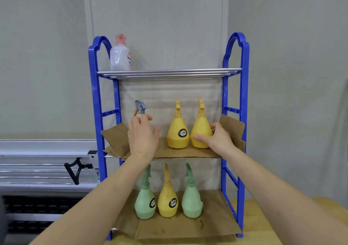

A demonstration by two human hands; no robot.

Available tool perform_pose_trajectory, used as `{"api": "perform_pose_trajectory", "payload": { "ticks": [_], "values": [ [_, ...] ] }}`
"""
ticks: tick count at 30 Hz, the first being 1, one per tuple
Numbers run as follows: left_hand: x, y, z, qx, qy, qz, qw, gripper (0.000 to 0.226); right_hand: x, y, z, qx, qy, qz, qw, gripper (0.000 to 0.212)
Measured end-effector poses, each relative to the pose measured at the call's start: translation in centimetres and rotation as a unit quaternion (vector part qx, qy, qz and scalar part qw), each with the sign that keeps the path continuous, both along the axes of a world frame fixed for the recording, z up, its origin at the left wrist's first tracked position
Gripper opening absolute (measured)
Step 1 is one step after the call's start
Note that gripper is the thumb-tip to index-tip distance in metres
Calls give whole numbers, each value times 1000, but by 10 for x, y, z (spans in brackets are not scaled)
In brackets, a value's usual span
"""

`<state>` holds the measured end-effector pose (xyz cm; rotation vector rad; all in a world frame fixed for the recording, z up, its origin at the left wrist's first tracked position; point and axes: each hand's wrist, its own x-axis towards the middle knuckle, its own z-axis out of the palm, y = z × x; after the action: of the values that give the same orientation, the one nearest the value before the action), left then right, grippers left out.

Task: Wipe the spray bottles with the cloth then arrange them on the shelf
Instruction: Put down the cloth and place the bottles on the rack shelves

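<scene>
A blue three-tier shelf stands on a wooden table. On its middle tier stand two yellow spray bottles side by side. My right hand grips the right-hand yellow bottle at its base. My left hand wraps a bottle with a grey trigger head, whose body is hidden behind the hand. The bottom tier holds a green bottle, a yellow bottle and another green bottle. No cloth is in view.
A white bottle with a pink pump stands at the left of the top tier's metal rails. Cardboard sheets line the middle and bottom tiers. A white metal frame lies to the left of the shelf.
</scene>
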<state>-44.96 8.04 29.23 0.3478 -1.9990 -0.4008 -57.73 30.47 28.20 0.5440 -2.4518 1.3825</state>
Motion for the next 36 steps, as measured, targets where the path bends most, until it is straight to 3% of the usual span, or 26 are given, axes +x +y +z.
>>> {"api": "perform_pose_trajectory", "payload": {
  "ticks": [3,5,9,14,28,36],
  "values": [
    [5,-8,1,-12,31,49,998,42,1,0,1,1,-3,1,1000,90],
    [6,-12,0,26,22,63,997,57,2,0,1,-1,-4,2,1000,90],
    [3,-19,-3,154,-86,29,984,90,0,0,0,-3,-6,4,1000,92],
    [0,-25,-1,147,-137,-5,979,70,0,0,0,-6,-7,5,1000,94],
    [-9,-37,-1,193,-151,-78,966,86,-1,0,-1,-10,-8,4,1000,92],
    [-18,-31,0,146,-165,-89,971,82,-4,-1,-2,-12,-7,7,1000,92]
  ]
}}
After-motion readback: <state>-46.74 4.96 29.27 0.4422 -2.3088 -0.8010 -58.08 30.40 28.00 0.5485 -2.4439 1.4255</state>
